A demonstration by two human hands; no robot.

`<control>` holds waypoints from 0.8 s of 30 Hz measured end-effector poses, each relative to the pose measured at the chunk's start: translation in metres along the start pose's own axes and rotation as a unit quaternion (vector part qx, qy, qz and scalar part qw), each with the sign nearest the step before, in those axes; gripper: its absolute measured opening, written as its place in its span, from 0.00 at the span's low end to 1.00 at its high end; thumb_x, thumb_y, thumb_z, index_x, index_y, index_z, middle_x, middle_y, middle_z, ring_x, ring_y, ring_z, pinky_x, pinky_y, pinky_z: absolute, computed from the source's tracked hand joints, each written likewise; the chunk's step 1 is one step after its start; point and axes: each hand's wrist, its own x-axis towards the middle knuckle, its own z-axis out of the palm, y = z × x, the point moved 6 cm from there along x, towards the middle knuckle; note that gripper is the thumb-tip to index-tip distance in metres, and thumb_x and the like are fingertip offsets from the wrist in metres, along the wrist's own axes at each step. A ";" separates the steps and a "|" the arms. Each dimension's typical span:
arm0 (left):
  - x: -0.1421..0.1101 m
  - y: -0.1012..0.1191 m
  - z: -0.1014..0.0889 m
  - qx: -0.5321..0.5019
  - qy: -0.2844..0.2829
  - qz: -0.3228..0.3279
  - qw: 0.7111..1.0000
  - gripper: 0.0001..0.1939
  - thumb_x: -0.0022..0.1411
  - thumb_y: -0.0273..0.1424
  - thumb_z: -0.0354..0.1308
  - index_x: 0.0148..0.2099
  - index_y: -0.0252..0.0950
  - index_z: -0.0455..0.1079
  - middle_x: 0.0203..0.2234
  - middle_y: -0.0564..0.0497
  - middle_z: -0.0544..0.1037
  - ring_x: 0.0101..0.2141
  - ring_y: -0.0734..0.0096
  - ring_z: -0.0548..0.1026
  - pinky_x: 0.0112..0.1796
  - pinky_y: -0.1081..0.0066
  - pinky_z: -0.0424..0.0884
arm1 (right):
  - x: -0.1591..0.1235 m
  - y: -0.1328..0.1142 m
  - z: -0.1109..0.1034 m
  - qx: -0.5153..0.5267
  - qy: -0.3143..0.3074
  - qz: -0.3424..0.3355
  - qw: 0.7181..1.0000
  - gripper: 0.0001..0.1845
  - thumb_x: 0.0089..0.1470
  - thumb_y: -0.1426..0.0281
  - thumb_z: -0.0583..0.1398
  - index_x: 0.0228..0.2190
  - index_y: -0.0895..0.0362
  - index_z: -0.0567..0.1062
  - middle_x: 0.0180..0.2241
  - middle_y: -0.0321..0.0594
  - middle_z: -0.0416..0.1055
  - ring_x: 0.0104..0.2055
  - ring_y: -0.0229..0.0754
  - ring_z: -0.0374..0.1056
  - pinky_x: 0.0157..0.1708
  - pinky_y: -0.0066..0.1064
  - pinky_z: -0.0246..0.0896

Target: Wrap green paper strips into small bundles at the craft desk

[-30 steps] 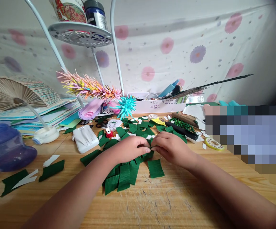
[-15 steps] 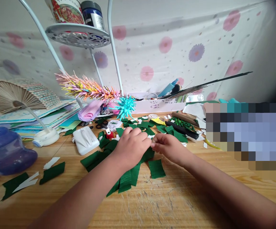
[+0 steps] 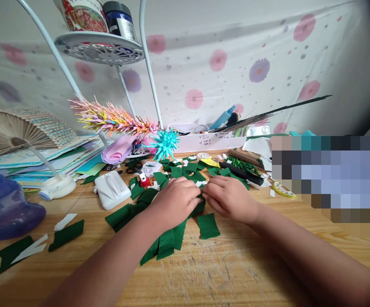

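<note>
Over the scattered green crepe paper pieces (image 3: 208, 226), my left hand (image 3: 176, 200) and my right hand (image 3: 231, 197) meet with their fingertips almost touching. Both are closed in a pinch. Whatever lies between the fingertips is hidden behind the fingers or too small to name. Strips of green paper spread out under my left hand and wrist. A single green square lies on the wooden table just below the gap between the hands. Behind my right hand is a black-handled tool (image 3: 240, 173), partly over white scraps.
Left of my hands stand a white case (image 3: 112, 190), a purple translucent container (image 3: 10, 209) and a small white lamp base (image 3: 57, 186). Farther back are black scissors (image 3: 135, 167), a turquoise spiky pompom (image 3: 165, 144), a white box (image 3: 205, 144) and a tape ring (image 3: 284, 189).
My right hand has turned so its back faces up more, its fingers now curled down toward my left fingertips. My left hand's fingers have shifted slightly. The whole view has moved a little.
</note>
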 end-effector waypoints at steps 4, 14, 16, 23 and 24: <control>0.002 0.006 0.003 -0.062 -0.020 0.023 0.998 0.09 0.56 0.27 0.47 0.26 0.33 0.64 0.24 0.52 0.69 0.29 0.72 0.64 0.33 0.72 0.60 | -0.001 -0.002 -0.002 -0.021 0.017 -0.044 0.999 0.11 0.49 0.72 0.47 0.21 0.58 0.66 0.20 0.38 0.64 0.24 0.38 0.57 0.25 0.28 0.49; 0.001 -0.013 0.012 -0.300 0.007 -0.137 0.944 0.05 0.52 0.29 0.50 0.31 0.37 0.67 0.26 0.55 0.72 0.29 0.74 0.68 0.31 0.75 0.62 | -0.003 0.008 -0.012 0.054 0.086 0.036 0.994 0.14 0.50 0.71 0.47 0.15 0.57 0.60 0.15 0.35 0.56 0.19 0.35 0.52 0.20 0.26 0.45; 0.000 -0.014 0.011 -0.304 0.005 -0.137 0.943 0.08 0.54 0.32 0.48 0.28 0.36 0.67 0.23 0.55 0.71 0.27 0.75 0.67 0.29 0.75 0.61 | -0.004 0.013 -0.011 0.087 0.081 0.060 0.991 0.16 0.51 0.71 0.47 0.14 0.57 0.58 0.14 0.33 0.53 0.18 0.34 0.51 0.19 0.26 0.44; 0.000 -0.015 0.008 -0.287 -0.007 -0.126 0.949 0.14 0.56 0.33 0.45 0.22 0.34 0.64 0.18 0.56 0.67 0.24 0.76 0.65 0.26 0.76 0.58 | -0.006 0.016 -0.007 0.159 0.039 0.036 0.986 0.11 0.49 0.63 0.54 0.31 0.59 0.63 0.31 0.43 0.64 0.33 0.40 0.60 0.31 0.30 0.56; 0.000 -0.016 0.008 -0.294 -0.011 -0.127 0.947 0.14 0.56 0.33 0.44 0.21 0.34 0.63 0.18 0.56 0.67 0.23 0.76 0.65 0.26 0.76 0.58 | -0.005 0.015 -0.007 0.156 0.038 0.023 0.987 0.11 0.48 0.65 0.54 0.33 0.59 0.63 0.33 0.44 0.64 0.35 0.41 0.60 0.32 0.31 0.57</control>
